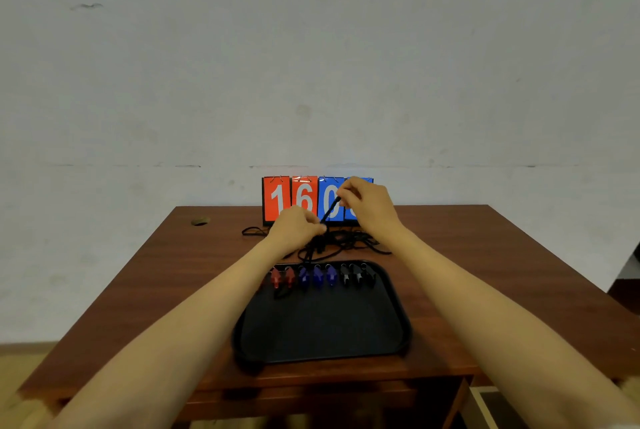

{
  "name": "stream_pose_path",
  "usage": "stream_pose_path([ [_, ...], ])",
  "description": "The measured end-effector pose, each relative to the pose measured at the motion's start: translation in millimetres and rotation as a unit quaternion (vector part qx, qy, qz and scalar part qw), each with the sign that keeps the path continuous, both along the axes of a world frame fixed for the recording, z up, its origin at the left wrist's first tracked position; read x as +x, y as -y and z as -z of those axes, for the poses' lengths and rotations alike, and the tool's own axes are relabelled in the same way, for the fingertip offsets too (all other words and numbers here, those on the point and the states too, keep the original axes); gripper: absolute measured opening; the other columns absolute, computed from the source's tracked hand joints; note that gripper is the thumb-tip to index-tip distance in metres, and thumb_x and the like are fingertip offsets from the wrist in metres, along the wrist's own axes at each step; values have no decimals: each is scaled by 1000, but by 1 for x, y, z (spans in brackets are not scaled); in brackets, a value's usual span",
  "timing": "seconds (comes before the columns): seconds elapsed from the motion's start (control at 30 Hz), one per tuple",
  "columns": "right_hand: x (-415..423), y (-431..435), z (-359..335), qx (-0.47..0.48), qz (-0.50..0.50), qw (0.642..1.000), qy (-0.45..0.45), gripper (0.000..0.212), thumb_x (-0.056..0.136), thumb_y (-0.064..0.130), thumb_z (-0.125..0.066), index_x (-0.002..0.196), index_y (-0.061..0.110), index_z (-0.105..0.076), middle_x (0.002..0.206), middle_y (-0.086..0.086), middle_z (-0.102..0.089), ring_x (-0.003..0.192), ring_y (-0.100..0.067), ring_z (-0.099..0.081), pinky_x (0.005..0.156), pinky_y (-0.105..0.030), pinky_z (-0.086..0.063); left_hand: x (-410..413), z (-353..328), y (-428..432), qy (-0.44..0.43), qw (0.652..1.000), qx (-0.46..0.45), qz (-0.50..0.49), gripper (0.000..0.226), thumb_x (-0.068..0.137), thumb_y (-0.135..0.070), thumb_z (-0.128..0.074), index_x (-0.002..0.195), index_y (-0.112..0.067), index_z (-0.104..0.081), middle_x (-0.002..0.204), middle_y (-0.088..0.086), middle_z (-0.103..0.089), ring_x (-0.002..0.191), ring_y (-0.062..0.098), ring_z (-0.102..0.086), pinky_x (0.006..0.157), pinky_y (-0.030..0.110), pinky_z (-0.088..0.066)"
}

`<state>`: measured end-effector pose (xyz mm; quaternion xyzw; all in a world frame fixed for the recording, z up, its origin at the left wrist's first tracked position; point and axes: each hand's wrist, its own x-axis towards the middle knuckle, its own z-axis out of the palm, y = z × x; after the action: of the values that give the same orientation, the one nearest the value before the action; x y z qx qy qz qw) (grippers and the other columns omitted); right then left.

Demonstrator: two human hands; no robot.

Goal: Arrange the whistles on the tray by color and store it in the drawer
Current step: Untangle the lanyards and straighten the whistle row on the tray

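**Whistles [318, 275]:** Lined up along the far edge of the black tray [322, 357], reds to the left, blues in the middle, blacks to the right. One dark item lies just on the near side of the reds, and I cannot tell what it is. The tray sits on the brown surface [138, 272], toward its near edge.

**Cords [346, 245]:** Black lanyards trail over the far rim into a tangle between the tray and the scoreboard [301, 198].

**Left hand [298, 226]:** Fingers curled together, pinching the bundle low down.

**Right hand [367, 207]:** Fingers pinched on one strand, which runs taut up and to the right.

**Assessment:** Colour sorting appears largely complete. The step in hand looks like gathering the cords.

**Recommended:**
- Use the left pinch as an anchor and wind the cord in short turns.
- Pull lightly so no whistle is dragged out of its row.
- Lay the bundle inside the rim, with nothing hanging over that could snag.

No drawer can be identified in view.
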<state>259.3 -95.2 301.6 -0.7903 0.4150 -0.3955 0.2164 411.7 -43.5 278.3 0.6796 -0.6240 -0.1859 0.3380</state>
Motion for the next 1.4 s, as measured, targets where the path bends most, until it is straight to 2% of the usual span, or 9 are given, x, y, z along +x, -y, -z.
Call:
stream_pose_path([
  [0.13, -8, 2, -14, -23, -5, 1000, 1, 22, 96, 22, -54, 101, 6, -68, 103, -10, -69, 95, -23, -62, 86, -34, -49, 1, 7, -7, 93, 993, 71, 10, 65, 80, -25, -73, 137, -11, -44, 137, 10, -43, 117, 26, -52, 100, 34, -43],
  [0.27, -11, -2, -13, -18, -36, 999, -30, 20, 95, 22, -55, 100, 9, -70, 106, -9, -66, 89, -16, -55, 77, -22, -39, -16, -3, -7, -58, 997, -29, 51, 66, 87, -34, -65, 143, -18, -34, 142, 6, -40, 124, 25, -46, 103, 35, -38],
  [0.4, -13, -5, -10, -27, -26, 999, -21, 19, 95, 20, -54, 99, 10, -69, 104, -8, -65, 89, -16, -56, 79, -23, -44, -32, -9, -4, -159, 980, -43, 112, 37, 95, -32, -53, 128, -15, -54, 105, 6, -65, 83, 34, -57, 79, 38, -49],
  [0.47, -18, -3, -12, -59, 21, 998, -18, 21, 96, 21, -53, 102, 9, -69, 105, -8, -64, 89, -16, -55, 82, -30, -47, -33, -4, -3, -137, 982, -46, 120, 31, 98, -29, -46, 109, -5, -63, 77, -1, -64, 51, 15, -47, 55, 21, -41],
  [0.53, -27, 2, -13, -87, 76, 993, -31, 24, 97, 23, -51, 102, 9, -68, 104, -8, -64, 91, -19, -57, 82, -35, -49, -28, 4, -2, -88, 990, -38, 102, 29, 99, -26, -44, 98, -5, -64, 68, -4, -57, 46, 3, -40, 47, 11, -34],
  [0.77, -65, 18, 23, -98, 176, 973, -113, 26, 99, 27, -47, 98, 10, -67, 100, -8, -62, 86, -26, -61, 68, -34, -45, 32, 55, -10, 124, 988, 82, 46, 21, 99, -25, -43, 93, -15, -60, 89, 3, -61, 76, 18, -57, 70, 31, -46],
  [1.0, -81, 12, 67, -25, 207, 966, -152, 26, 99, 26, -47, 100, 8, -65, 108, -9, -61, 91, -29, -61, 76, -41, -49, 59, 84, -29, 302, 950, 69, -48, 35, 101, -31, -35, 127, -21, -57, 121, 6, -57, 116, 27, -42, 94, 38, -35],
  [1.2, -87, -6, 108, 7, 203, 957, -206, 25, 99, 24, -45, 100, 10, -65, 108, -8, -60, 92, -30, -61, 70, -36, -44, 68, 111, -49, 351, 930, 102, -47, 35, 102, -30, -32, 125, -24, -57, 120, 3, -60, 120, 23, -46, 110, 41, -19],
  [1.4, -98, -15, 146, 78, 217, 947, -222, 24, 99, 23, -46, 99, 11, -68, 108, -7, -64, 93, -28, -63, 69, -35, -48, 75, 132, -63, 255, 957, 135, -38, 36, 101, -27, -39, 134, -18, -51, 133, 11, -56, 120, 31, -53, 93, 39, -45],
])
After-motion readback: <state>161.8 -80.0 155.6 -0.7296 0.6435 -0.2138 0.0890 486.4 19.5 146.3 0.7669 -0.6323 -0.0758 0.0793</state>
